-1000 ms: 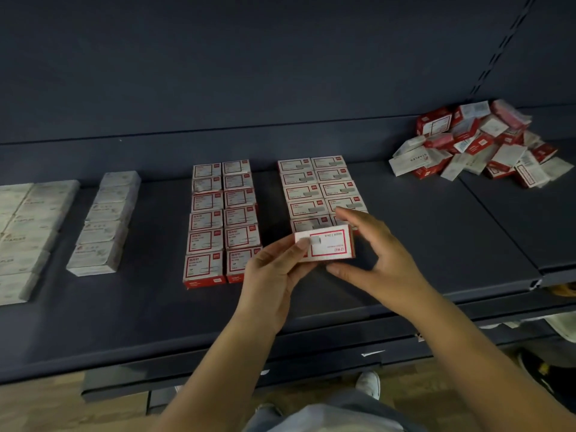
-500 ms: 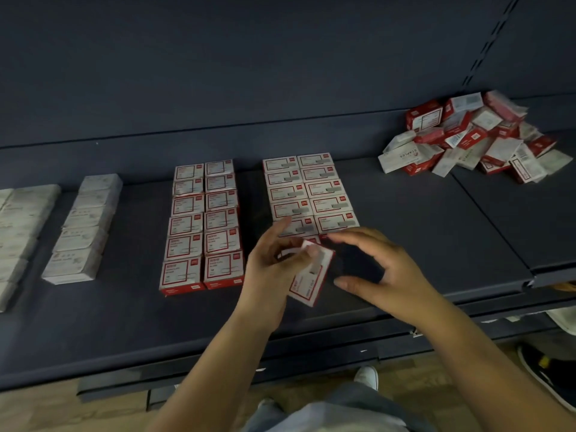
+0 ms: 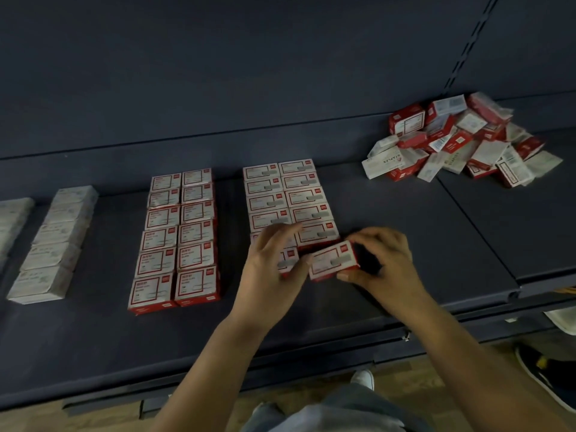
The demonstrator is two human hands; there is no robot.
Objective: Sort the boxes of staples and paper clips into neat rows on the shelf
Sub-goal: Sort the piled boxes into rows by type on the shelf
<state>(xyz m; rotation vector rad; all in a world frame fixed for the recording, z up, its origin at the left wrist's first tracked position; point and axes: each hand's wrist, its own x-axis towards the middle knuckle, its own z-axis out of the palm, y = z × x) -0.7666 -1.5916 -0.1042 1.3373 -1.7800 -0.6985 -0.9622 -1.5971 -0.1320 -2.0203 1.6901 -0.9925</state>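
A red and white box lay flat on the dark shelf, label up, at the near end of the right-hand rows. Its long side ran left to right, with the right end tipped a bit farther back. The right hand was curled around its right end, with the fingers on the far edge and the thumb at the near edge, so that end was hidden. The left hand lay half open over another box just to the left, and it hid most of that box; I could not tell if it gripped it. The words on the labels were too blurry to read. More red boxes sat in two neat rows to the left, and pale boxes sat farther left, partly cut off at the edge. A messy pile of boxes lay far back on the right.
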